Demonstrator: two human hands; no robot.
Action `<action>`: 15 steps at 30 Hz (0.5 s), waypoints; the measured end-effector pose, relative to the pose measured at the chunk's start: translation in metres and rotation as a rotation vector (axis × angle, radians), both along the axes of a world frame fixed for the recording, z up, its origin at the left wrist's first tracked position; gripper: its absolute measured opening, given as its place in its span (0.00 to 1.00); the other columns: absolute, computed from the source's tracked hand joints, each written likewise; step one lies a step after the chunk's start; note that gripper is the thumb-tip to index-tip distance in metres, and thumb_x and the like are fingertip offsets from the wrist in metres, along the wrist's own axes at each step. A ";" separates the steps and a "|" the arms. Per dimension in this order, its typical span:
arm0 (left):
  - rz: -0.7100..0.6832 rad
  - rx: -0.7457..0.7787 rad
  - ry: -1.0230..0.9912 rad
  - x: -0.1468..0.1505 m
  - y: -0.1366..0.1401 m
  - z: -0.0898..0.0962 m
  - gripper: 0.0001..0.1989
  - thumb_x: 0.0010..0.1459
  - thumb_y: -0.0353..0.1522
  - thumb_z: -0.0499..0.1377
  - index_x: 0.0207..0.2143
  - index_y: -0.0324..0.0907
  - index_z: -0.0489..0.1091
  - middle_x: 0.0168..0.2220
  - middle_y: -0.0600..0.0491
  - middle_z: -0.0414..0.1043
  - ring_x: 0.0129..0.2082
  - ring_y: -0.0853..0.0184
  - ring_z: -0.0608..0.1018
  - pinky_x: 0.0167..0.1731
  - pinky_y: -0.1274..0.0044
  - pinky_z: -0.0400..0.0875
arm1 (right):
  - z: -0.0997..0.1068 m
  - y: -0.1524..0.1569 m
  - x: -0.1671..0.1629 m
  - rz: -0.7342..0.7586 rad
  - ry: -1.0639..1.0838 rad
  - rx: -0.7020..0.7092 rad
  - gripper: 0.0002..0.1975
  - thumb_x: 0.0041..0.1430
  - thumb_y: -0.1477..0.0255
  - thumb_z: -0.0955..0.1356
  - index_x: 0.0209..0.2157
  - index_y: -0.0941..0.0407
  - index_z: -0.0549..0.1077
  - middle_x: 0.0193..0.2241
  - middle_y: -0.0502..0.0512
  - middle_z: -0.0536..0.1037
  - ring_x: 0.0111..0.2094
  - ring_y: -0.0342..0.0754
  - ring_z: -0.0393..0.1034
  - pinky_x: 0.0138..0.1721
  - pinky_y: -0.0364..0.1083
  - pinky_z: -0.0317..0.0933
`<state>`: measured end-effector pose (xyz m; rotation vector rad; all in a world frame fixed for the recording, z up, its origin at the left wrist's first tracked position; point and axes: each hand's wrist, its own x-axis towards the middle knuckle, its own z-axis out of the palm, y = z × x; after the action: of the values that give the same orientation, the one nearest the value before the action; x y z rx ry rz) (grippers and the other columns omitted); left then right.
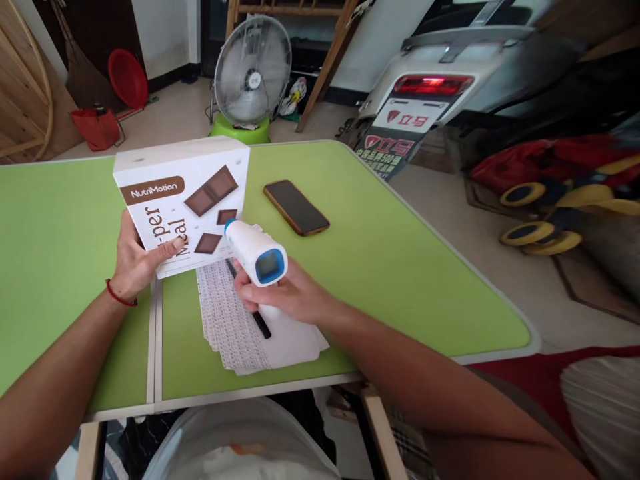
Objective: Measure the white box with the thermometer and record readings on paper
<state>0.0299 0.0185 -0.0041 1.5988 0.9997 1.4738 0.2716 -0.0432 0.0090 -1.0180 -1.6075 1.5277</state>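
A: Clutching the white box [200, 223] in the left hand [134, 260], left of the phone [297, 208]!
B: And in the right hand [287, 293]?
A: Gripping the handheld thermometer [254, 248], leftward and nearer than the phone, pointing toward the box.
B: Tips?
A: Steady the box, keep the thumb clear, hold square to that face.

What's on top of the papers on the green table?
A black pen lies on the papers. The right hand, holding a white-and-blue thermometer, hides the pen's middle and some paper, so I can't tell what else might lie there.
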 end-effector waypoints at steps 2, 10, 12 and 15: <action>0.006 0.015 -0.039 -0.006 0.006 -0.003 0.32 0.41 0.36 0.74 0.47 0.47 0.64 0.47 0.51 0.72 0.45 0.57 0.76 0.45 0.62 0.72 | 0.005 0.013 0.015 -0.125 -0.212 0.171 0.12 0.45 0.66 0.72 0.31 0.55 0.68 0.27 0.50 0.74 0.28 0.44 0.67 0.30 0.44 0.60; 0.029 0.041 -0.087 -0.020 0.020 -0.010 0.33 0.40 0.36 0.75 0.46 0.47 0.63 0.46 0.54 0.72 0.48 0.57 0.76 0.48 0.62 0.72 | -0.014 0.054 0.054 -0.179 -1.027 0.391 0.22 0.48 0.68 0.70 0.47 0.53 0.73 0.38 0.55 0.80 0.35 0.51 0.72 0.29 0.44 0.55; 0.031 0.051 -0.065 -0.022 0.021 -0.010 0.34 0.40 0.36 0.75 0.47 0.45 0.62 0.47 0.55 0.72 0.50 0.57 0.75 0.49 0.61 0.71 | -0.022 0.057 0.059 -0.166 -1.052 0.433 0.24 0.49 0.69 0.69 0.50 0.53 0.72 0.40 0.56 0.80 0.38 0.53 0.73 0.31 0.44 0.58; 0.051 0.034 -0.011 -0.026 0.022 -0.011 0.37 0.41 0.38 0.75 0.50 0.41 0.59 0.47 0.57 0.71 0.51 0.57 0.73 0.50 0.61 0.69 | -0.026 0.059 0.061 -0.132 -1.053 0.441 0.23 0.49 0.71 0.68 0.49 0.55 0.71 0.43 0.58 0.78 0.41 0.54 0.72 0.35 0.46 0.61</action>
<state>0.0036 0.0410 -0.0155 1.5976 1.0211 1.5404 0.3328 0.0161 -0.0168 -1.7412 -2.3333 0.4371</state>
